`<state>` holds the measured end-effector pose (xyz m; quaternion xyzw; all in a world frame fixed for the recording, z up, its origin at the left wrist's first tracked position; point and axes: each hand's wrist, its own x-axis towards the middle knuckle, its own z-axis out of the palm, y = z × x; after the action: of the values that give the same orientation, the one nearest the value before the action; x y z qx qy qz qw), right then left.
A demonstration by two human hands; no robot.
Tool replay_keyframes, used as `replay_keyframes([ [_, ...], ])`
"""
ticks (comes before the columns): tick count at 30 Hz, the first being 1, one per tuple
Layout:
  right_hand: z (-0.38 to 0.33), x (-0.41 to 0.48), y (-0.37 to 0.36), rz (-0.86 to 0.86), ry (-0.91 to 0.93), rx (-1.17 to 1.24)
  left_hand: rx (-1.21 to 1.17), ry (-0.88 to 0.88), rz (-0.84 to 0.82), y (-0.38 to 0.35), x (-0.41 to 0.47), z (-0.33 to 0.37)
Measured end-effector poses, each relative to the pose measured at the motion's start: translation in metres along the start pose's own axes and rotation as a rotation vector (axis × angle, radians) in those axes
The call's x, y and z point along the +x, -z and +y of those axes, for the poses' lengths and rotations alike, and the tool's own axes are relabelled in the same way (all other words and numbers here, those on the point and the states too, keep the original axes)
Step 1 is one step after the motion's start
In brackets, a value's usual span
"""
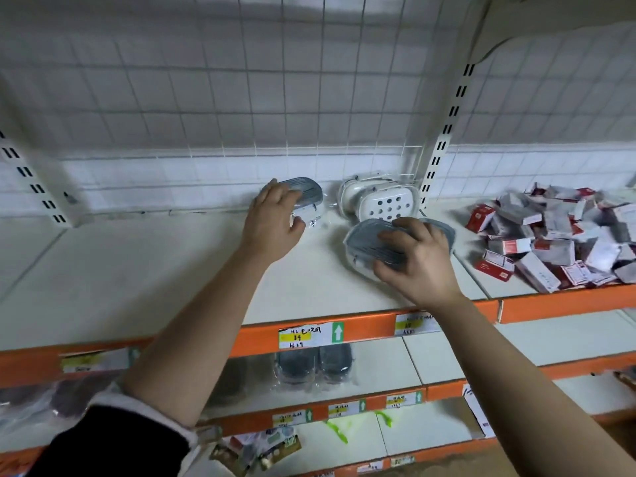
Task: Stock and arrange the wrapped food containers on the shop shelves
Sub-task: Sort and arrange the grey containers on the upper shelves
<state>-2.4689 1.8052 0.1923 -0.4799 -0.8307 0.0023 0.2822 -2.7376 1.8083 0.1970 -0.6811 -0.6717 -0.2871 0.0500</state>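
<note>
Fingers (278,193) of left hand (272,220) clasp the rear container (308,191); right hand (421,261) clasps the front container (364,246).

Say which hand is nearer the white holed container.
Right. The right hand, gripping the front grey container, is just before the white holed container; the left hand, holding the back grey container, is farther left.

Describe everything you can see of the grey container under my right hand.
The grey container is oval and plastic-looking, with a ribbed grey top and a paler rim, sealed in clear wrap. It is tilted, top facing the camera, above the white shelf, in front of the white holed container, right of the other grey container. The right hand grips it, fingers curled over the top, thumb at its near edge. Whether it touches the shelf cannot be told.
</note>
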Motion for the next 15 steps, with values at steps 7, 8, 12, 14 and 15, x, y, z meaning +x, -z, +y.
replay_keyframes([
  [7,-0.014,-0.014,-0.004,0.187,-0.143,0.25,-0.151,0.113,-0.246,0.009,0.035,-0.015],
  [8,-0.014,-0.016,-0.005,0.206,-0.155,0.267,-0.142,0.107,-0.254,0.01,0.036,-0.016],
  [12,-0.015,-0.023,-0.007,0.23,-0.177,0.296,-0.103,0.159,-0.212,0.013,0.033,-0.016],
  [14,-0.015,-0.029,-0.007,0.226,-0.168,0.299,-0.163,0.197,-0.178,0.015,0.028,-0.013],
  [15,-0.015,-0.033,-0.007,0.226,-0.16,0.304,-0.188,0.203,-0.159,0.017,0.024,-0.011],
])
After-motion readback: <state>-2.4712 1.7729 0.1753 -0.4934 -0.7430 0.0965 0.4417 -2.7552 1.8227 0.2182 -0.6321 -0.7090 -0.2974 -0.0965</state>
